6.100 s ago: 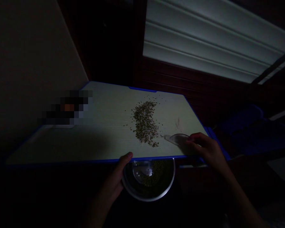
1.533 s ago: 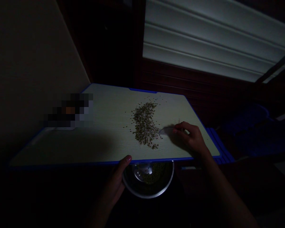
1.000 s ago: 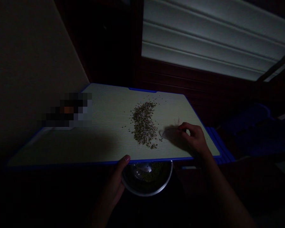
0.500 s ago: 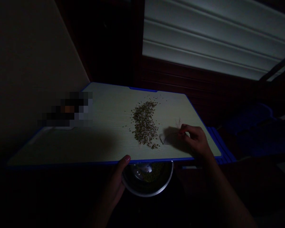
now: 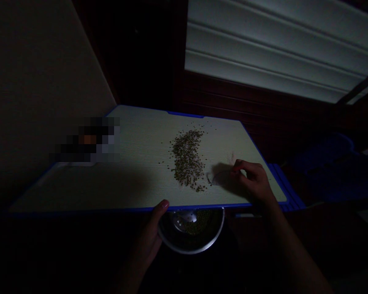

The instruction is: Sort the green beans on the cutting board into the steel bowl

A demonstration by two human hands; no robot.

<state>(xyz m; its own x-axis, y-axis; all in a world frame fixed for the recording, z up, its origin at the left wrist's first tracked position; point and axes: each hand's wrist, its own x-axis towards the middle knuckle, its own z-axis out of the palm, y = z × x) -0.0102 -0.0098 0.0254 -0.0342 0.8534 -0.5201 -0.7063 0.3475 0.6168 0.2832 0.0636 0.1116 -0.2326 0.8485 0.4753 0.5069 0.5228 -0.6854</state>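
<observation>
Small greenish-brown beans or seeds [image 5: 188, 159] lie spread in a loose pile on the pale, blue-edged tabletop [image 5: 141, 139]. Just below the near edge is a shiny metal bowl [image 5: 202, 247] with more green grains inside; the tabletop covers its far part. My left hand [image 5: 155, 226] grips the bowl's left side, thumb up against the table edge and the other fingers mostly hidden. Right of the pile, my right hand [image 5: 251, 177] is closed in a pinch above the surface. What its fingertips hold, if anything, is too dark to make out.
A blurred-out object [image 5: 88, 141] rests at the table's left end by the wall. Beyond the far edge stands dark wood with a pale slatted panel [image 5: 263, 53]. Blue plastic items [image 5: 328, 151] are on the right, in deep shadow.
</observation>
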